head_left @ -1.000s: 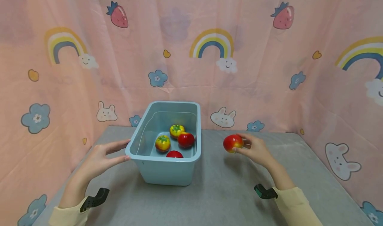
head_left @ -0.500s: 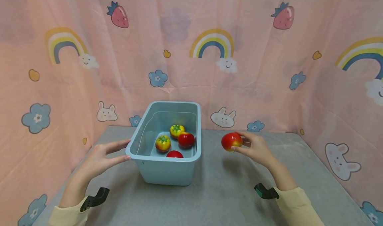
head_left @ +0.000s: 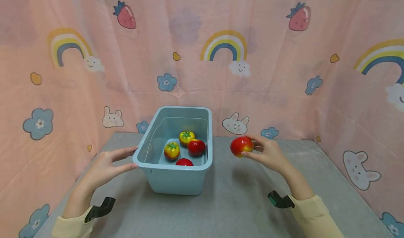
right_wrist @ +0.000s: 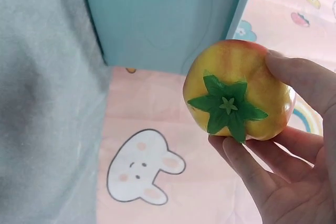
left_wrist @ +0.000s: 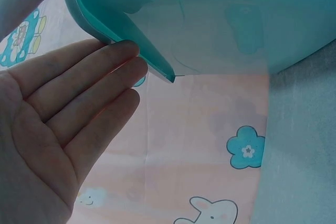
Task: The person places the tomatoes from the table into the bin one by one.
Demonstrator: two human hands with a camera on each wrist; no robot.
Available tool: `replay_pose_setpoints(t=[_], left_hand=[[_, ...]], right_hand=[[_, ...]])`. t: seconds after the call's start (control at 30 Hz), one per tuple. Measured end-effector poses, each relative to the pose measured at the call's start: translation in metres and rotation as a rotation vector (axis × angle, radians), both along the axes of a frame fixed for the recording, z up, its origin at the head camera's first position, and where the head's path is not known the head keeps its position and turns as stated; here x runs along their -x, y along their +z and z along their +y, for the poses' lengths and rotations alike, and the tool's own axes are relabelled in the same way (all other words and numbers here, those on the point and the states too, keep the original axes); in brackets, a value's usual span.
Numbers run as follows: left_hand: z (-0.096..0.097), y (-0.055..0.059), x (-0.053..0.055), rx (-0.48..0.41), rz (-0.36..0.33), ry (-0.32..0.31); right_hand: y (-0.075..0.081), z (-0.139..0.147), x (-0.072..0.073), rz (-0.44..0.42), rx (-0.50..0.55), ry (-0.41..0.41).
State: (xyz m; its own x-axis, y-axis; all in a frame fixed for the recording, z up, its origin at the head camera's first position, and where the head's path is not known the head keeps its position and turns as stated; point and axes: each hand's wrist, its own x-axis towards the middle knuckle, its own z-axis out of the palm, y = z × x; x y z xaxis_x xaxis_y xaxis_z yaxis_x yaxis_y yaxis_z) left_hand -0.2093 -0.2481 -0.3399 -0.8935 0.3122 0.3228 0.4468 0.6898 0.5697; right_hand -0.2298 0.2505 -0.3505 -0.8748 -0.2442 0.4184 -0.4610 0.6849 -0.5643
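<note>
My right hand pinches a red and yellow tomato between thumb and fingers, held above the table to the right of the bin. In the right wrist view the tomato shows its yellow underside with a green leafy calyx. A light blue plastic bin stands left of it. My left hand touches the bin's left rim with straight fingers; the left wrist view shows its fingers extended along the rim. Inside the bin lie two yellow tomatoes with green tops and two red ones.
The grey table carries the bin near its middle. A pink patterned curtain hangs behind the table and along both sides. Each wrist wears a black camera strap over a pale yellow sleeve.
My right hand has raised the tomato slightly and moved it a little left, toward the bin. The left hand and the bin have stayed in place.
</note>
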Motion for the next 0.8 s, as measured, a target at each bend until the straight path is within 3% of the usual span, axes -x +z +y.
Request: replay_pose_setpoints(t=[0.8], left_hand=[[0.000,-0.001,0.000,-0.012,-0.009,-0.007]], right_hand=[[0.035,-0.018,-0.005,-0.014,-0.042,0.050]])
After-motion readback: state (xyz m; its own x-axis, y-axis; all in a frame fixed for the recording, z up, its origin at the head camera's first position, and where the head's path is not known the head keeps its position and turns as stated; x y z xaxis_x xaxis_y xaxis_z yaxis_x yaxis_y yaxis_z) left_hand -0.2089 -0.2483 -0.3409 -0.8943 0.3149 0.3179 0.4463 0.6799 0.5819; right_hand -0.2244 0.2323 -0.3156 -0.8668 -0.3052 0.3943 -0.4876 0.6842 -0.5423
